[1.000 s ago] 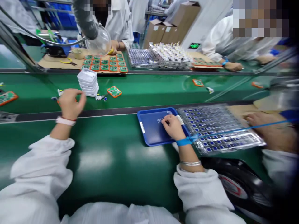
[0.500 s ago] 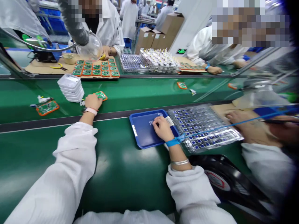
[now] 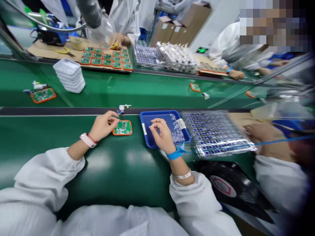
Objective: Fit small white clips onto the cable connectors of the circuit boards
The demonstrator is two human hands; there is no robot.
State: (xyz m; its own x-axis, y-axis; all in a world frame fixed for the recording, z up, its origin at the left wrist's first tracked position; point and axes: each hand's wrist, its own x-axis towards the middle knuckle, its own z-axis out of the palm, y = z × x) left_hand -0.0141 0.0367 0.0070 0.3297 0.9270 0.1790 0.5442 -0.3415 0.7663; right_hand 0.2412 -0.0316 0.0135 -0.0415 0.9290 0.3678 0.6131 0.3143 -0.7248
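Green conveyor belt [image 3: 105,177] runs across in front of you. At far left, on the belt's far lane, a stack of white plastic trays [image 3: 69,75] stands near an orange-framed circuit board [image 3: 43,95]. Your left hand [image 3: 103,125], a pink watch band [image 3: 86,140] on its wrist, reaches forward. Its fingertips [image 3: 115,114] are drawn together at the dark end of a small white connector lead [image 3: 124,107], which lies at about their 1 o'clock on the black belt divider [image 3: 61,111], its long axis running left to right. You cannot tell whether they grip it. A green circuit board in an orange frame [image 3: 122,127] lies just beside them at 3 o'clock, its long axis also left to right. Your left hand is the nearer to both.

Your right hand [image 3: 161,132], with a blue wrist strap [image 3: 174,154], curls loosely over a blue plastic tray [image 3: 145,131] scattered with tiny pale parts [image 3: 172,118]. You cannot tell if it holds any. Further right lies a clear blister tray of blue components [image 3: 211,131]; its white label [image 3: 180,123] is too small to read. At far right, a co-worker's hand [image 3: 261,132] rests on cardboard.
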